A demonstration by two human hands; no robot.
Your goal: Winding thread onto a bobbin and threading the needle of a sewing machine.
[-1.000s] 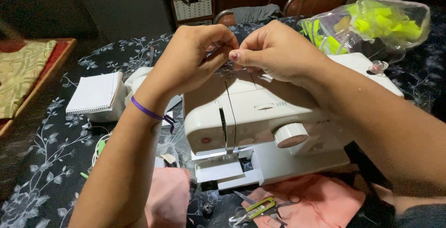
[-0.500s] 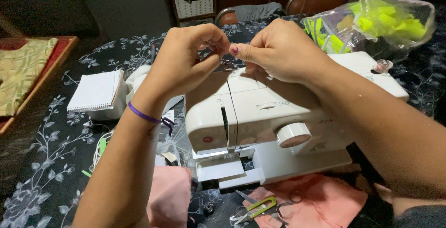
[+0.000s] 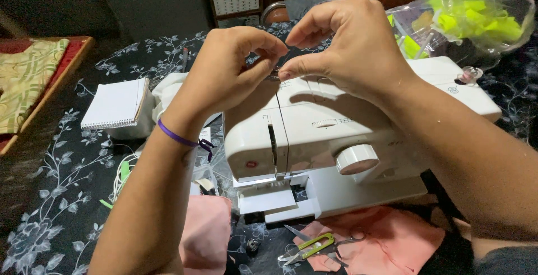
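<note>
A white sewing machine (image 3: 336, 140) with a round side dial stands on the desk (image 3: 61, 196), which wears a dark floral cloth. Above its top, the left hand (image 3: 230, 68) and right hand (image 3: 350, 42) meet, fingertips pinched on something too fine to make out. Pink fabric (image 3: 392, 241) and green-handled snips (image 3: 311, 247) lie in front.

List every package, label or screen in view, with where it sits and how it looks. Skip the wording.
Plastic bag: far right, behind the sewing machine; clear, crumpled, holding neon yellow pieces.
Round sticker: machine's front, lower left; small, red.
Notepad: left of the machine; white, spiral-bound, blank.
No screens.
</note>
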